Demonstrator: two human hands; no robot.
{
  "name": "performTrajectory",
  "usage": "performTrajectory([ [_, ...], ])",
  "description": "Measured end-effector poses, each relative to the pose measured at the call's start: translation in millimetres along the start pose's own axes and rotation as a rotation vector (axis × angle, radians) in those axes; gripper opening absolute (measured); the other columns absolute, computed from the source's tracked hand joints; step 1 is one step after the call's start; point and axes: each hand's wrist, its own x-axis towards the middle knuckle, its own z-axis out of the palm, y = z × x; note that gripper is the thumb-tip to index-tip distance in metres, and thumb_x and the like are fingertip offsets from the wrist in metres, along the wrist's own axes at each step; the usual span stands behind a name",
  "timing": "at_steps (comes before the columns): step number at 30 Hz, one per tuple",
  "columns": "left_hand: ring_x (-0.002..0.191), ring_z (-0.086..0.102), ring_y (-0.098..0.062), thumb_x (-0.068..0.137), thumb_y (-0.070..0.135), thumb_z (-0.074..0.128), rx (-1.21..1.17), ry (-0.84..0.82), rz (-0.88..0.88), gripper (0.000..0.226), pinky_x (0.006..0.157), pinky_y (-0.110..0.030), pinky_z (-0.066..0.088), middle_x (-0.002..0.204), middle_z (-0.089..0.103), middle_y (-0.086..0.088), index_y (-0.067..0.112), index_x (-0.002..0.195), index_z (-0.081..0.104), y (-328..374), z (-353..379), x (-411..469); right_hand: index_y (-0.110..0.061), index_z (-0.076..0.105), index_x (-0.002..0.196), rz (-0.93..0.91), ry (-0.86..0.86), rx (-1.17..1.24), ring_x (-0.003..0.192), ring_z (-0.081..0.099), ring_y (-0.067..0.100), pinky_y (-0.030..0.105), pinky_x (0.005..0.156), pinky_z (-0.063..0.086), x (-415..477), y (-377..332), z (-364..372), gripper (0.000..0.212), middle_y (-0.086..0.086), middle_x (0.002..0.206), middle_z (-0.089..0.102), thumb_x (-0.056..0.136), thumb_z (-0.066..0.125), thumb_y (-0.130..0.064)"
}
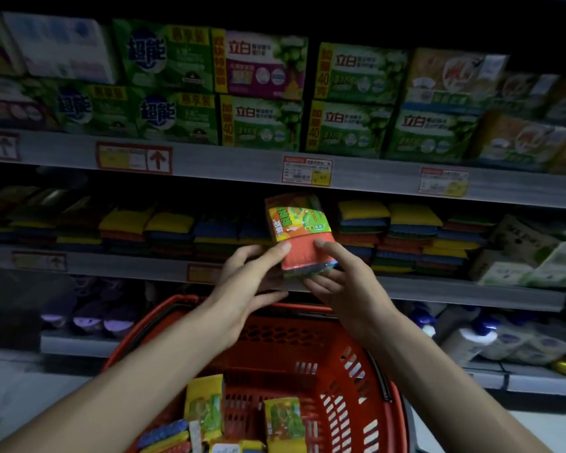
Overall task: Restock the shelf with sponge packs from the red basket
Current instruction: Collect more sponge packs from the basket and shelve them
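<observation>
I have my left hand (252, 276) and right hand (343, 282) both pinching one sponge pack (303, 237), held above the red basket (383, 387) in front of the sponge shelf (111, 264), so I judge placing is in hand, and next it needs sliding level among the stacked sponges (363, 223).

Shop: stocked shelves (229, 165), price tags (307, 171).
</observation>
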Motion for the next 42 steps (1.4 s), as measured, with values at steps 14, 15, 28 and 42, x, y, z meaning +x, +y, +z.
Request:
performTrajectory([
  [14, 0.104, 0.069, -0.031, 0.088, 0.026, 0.079, -0.24, 0.253, 0.038, 0.021, 0.076, -0.034, 0.063, 0.103, 0.067, -0.004, 0.01, 0.097, 0.068, 3, 36, 40, -0.017, 0.047, 0.142, -0.129, 0.183, -0.116, 0.114, 0.066, 0.026, 0.042, 0.096, 0.06, 15, -4, 12, 0.052, 0.006, 0.119, 0.061, 0.096, 0.068, -0.03],
  [15, 0.104, 0.068, -0.032, 0.088, 0.027, 0.079, -0.241, 0.26, 0.033, 0.022, 0.076, -0.034, 0.063, 0.101, 0.064, -0.002, 0.01, 0.096, 0.068, 3, 38, 41, -0.015, 0.047, 0.144, -0.139, 0.192, -0.13, 0.115, 0.065, 0.025, 0.041, 0.095, 0.06, 15, -5, 10, 0.051, 0.006, 0.12, 0.061, 0.097, 0.066, -0.026],
  [28, 0.087, 0.07, -0.015, 0.1, 0.001, 0.057, -0.23, 0.262, 0.04, 0.015, 0.083, -0.031, 0.06, 0.099, 0.065, -0.006, 0.012, 0.108, 0.063, -2, 48, 49, -0.014, 0.032, 0.158, -0.108, 0.177, -0.221, 0.118, 0.062, 0.023, 0.037, 0.097, 0.058, 20, -7, 7, 0.07, 0.01, 0.124, 0.063, 0.095, 0.063, -0.012],
  [42, 0.084, 0.076, -0.029, 0.091, 0.0, 0.073, -0.378, 0.323, -0.176, 0.011, 0.073, -0.033, 0.064, 0.095, 0.073, -0.021, -0.006, 0.099, 0.068, -15, 46, 58, -0.012, 0.052, 0.085, -0.099, 0.448, -0.013, 0.058, 0.067, 0.015, 0.018, 0.036, 0.042, 42, -18, -23, 0.018, 0.005, 0.07, 0.068, 0.102, 0.056, -0.007],
])
